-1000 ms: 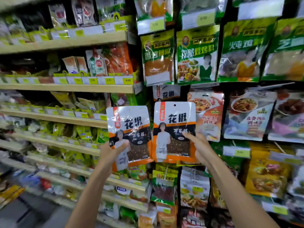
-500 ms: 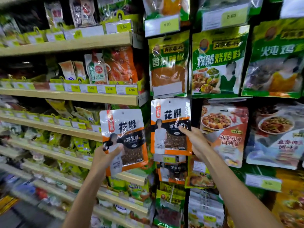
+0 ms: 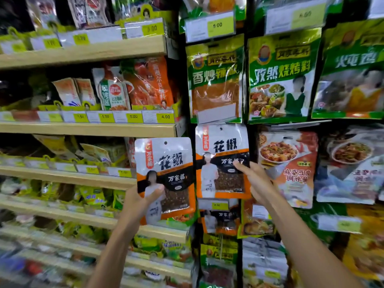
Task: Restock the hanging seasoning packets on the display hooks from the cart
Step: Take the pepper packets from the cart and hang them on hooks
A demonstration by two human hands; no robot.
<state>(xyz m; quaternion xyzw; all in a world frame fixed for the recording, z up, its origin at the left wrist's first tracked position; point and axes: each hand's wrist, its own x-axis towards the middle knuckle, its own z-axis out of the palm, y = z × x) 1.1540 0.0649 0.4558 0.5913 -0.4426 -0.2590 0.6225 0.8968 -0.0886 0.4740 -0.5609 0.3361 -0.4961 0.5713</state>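
**A:** Why do we hold two at once, and so unevenly?

**B:** Our right hand has the raised peppercorn packet up against the hanging display. Its top edge sits just under the green chilli-powder packet. We judge this is so the punched hole can meet a hook, though we cannot make out the hook itself.

**A:** And the grip?

**B:** The right fingers pinch the packet's right edge about halfway down. That leaves the top free and the face flat to the display.

**A:** The other one?

**B:** Our left hand holds the spare peppercorn packet out in front of the wooden shelves. It is just beside the raised one and on no hook. The left fingers grip its lower left corner, with the thumb across the front. We take it to be waiting its turn.

**A:** How do the packets look?

**B:** Both are alike: flat pouches, white at the top, with a small round hang hole and bold black characters. Each has orange bands and a clear window showing dark reddish-brown peppercorns. The film is glossy and catches the light, so we expect it to be slippery and to flex.

**A:** Where do they belong?

**B:** Likely in this column. More of the same pouches hang below, behind a yellow price tag. The cart is out of view.
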